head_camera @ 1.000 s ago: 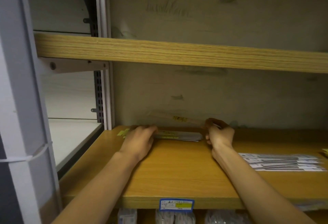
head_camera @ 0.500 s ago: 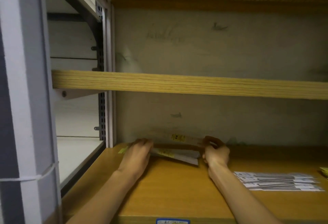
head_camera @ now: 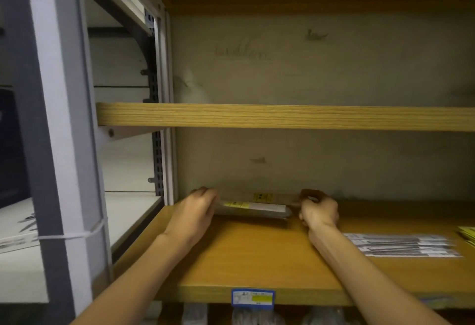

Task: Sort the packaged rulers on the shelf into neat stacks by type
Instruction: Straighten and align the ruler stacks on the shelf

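- Both hands grip one stack of packaged rulers (head_camera: 253, 210) at the shelf (head_camera: 257, 260) back: left hand (head_camera: 195, 211) and right hand (head_camera: 318, 210), fingers curled around its ends.
- Second ruler stack (head_camera: 403, 245) lies right.

No writing here can be read. The blue-and-yellow price tag (head_camera: 253, 298) on the shelf's (head_camera: 257, 252) front edge carries print too small and blurred to make out. The yellow labels (head_camera: 236, 204) on the packaged rulers (head_camera: 254, 210) show dark marks only, equally illegible.
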`<state>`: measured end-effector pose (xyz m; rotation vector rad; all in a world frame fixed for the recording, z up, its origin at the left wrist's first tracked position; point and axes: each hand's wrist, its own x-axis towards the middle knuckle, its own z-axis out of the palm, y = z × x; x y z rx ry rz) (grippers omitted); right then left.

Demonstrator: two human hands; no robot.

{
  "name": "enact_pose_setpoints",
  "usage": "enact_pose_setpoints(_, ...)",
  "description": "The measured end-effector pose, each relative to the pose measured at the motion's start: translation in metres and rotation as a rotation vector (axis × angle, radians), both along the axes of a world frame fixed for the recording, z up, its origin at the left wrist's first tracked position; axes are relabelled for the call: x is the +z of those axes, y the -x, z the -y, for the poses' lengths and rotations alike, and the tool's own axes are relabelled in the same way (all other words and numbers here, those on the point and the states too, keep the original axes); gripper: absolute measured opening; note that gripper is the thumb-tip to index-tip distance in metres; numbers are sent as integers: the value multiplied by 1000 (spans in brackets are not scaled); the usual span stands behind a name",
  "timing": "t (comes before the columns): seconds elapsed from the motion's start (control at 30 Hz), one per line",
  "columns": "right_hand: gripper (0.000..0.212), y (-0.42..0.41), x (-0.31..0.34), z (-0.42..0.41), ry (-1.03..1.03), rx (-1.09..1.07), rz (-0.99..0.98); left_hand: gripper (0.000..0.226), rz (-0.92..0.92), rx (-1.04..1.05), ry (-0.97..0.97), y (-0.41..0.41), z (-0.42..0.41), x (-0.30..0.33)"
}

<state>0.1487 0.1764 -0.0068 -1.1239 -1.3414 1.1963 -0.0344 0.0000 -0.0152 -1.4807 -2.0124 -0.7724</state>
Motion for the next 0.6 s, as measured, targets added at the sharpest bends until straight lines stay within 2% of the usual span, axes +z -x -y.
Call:
enact_pose_setpoints(0.3,25,-13,-2,14,-19,20,15,12,-20,46,-80,-7,13,5)
enact_pose_setpoints(0.6,8,-28,0,25,-18,122,32,18,-23,77,-113,-12,17,10)
